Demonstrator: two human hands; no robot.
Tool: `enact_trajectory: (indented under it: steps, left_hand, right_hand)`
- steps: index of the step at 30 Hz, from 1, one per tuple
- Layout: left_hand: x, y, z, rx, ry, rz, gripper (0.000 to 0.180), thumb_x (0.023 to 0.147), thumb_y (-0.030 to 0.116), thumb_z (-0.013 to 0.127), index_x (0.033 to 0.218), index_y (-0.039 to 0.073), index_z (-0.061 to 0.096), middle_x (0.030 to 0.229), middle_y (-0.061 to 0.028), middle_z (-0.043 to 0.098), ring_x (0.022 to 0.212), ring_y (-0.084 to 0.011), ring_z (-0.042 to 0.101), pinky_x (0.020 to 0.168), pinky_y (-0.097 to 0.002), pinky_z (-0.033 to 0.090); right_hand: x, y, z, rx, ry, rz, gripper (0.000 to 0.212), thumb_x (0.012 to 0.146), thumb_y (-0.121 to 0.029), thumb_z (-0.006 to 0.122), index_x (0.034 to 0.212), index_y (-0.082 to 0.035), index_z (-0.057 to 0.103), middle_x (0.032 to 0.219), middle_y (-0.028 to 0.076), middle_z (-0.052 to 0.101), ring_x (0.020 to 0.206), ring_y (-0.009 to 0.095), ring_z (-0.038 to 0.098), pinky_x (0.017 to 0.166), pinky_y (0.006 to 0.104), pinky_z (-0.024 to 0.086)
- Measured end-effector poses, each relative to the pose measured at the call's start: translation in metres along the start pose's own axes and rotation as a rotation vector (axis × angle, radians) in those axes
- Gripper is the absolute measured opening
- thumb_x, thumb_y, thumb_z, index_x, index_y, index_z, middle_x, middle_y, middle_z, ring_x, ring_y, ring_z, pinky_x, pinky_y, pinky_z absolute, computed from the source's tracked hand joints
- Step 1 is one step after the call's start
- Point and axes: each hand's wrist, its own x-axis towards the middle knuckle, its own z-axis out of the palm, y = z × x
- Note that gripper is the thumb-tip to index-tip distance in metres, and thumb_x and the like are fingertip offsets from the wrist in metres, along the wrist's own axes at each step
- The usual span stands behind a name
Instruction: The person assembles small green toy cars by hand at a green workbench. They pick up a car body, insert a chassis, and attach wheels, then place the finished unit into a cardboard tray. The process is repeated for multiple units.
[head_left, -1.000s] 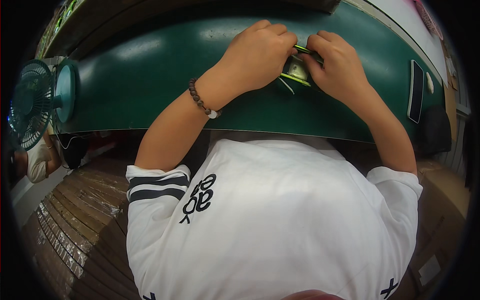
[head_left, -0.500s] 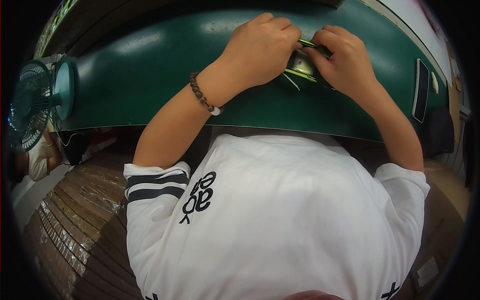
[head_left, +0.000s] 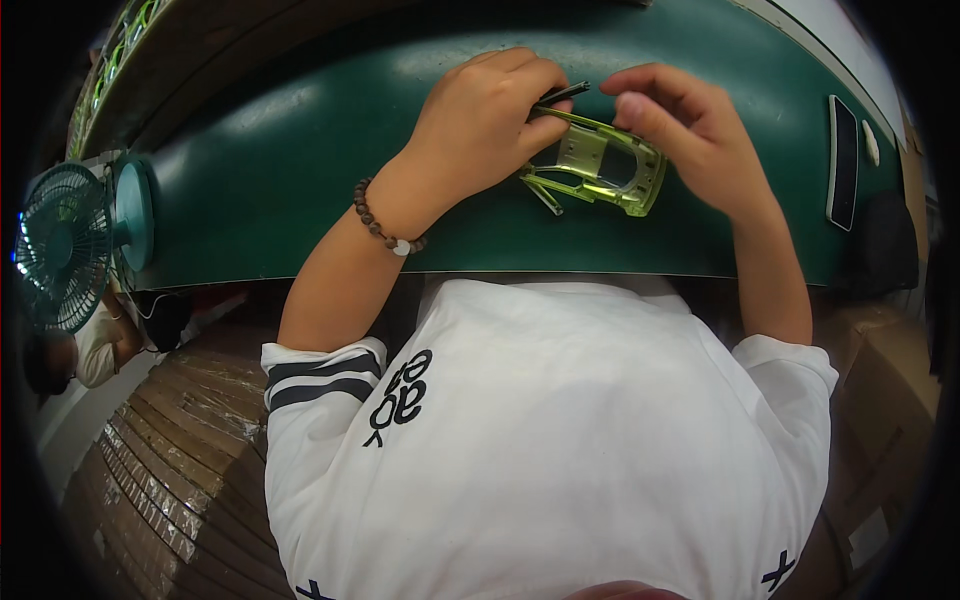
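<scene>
A shiny green toy car body (head_left: 580,155), hollow with window openings, is held just above or on the green table (head_left: 330,170); I cannot tell which. My left hand (head_left: 488,112) is closed on its left side, thumb against the near edge. A thin dark strip (head_left: 568,93) sticks out from between the same hand's fingers. At the car body's lower left, a narrow green piece (head_left: 545,197) juts out at an angle. My right hand (head_left: 690,125) is open beside the right end, thumb and fingers apart and nothing visible between them.
A teal fan (head_left: 70,235) stands at the left end of the table. On the right lie a phone (head_left: 843,165) with a dark screen, a small white object (head_left: 870,143) and a black bag-like thing (head_left: 880,252). Stacked flattened cardboard (head_left: 165,460) is at the lower left.
My right hand has let go of the green car body and opened. The car body has turned and now shows more fully, held by my left hand, which has shifted slightly left.
</scene>
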Motion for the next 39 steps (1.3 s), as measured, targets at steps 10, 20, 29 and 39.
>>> enact_trajectory:
  steps: [10, 20, 29, 39]
  left_hand:
    - [0.004, 0.012, -0.005, -0.908, -0.093, -0.223, 0.021, 0.072, -0.006, 0.069, 0.087, 0.002, 0.056, 0.094, -0.0039, 0.056, 0.086, -0.0104, 0.055, 0.072, -0.0233, 0.046]
    - [0.005, 0.004, -0.007, 0.000, 0.313, 0.315, 0.028, 0.065, -0.005, 0.074, 0.068, 0.007, 0.048, 0.096, -0.0102, 0.052, 0.062, -0.0127, 0.047, 0.051, -0.0231, 0.040]
    - [0.005, 0.010, -0.010, 0.101, -0.078, 0.231, 0.023, 0.061, 0.009, 0.079, 0.074, 0.009, 0.060, 0.133, -0.0100, 0.049, 0.118, -0.0282, 0.051, 0.098, -0.0489, 0.040]
    - [0.003, 0.011, -0.008, -0.023, -0.144, 0.210, 0.020, 0.064, 0.011, 0.076, 0.081, 0.007, 0.066, 0.134, -0.0134, 0.050, 0.114, -0.0314, 0.053, 0.091, -0.0396, 0.046]
  right_hand:
    - [0.030, 0.011, -0.013, 0.224, -0.307, -0.121, 0.028, 0.087, -0.019, 0.066, 0.108, -0.001, 0.061, 0.093, 0.005, 0.064, 0.086, 0.012, 0.060, 0.075, 0.0257, 0.049]
    - [0.006, 0.000, -0.007, 0.323, -0.389, -0.168, 0.081, 0.062, -0.024, 0.082, 0.132, -0.003, 0.046, 0.121, 0.011, 0.053, 0.110, 0.021, 0.054, 0.091, 0.0297, 0.046]
    - [0.015, 0.021, -0.015, -0.455, -0.094, -0.525, 0.055, 0.068, 0.003, 0.067, 0.121, -0.007, 0.057, 0.117, 0.012, 0.060, 0.109, 0.031, 0.056, 0.093, 0.0382, 0.045]
    - [-0.039, 0.008, 0.001, -0.745, 0.239, -0.359, 0.042, 0.064, -0.004, 0.077, 0.104, -0.005, 0.065, 0.106, 0.009, 0.061, 0.105, 0.030, 0.054, 0.088, 0.0392, 0.045]
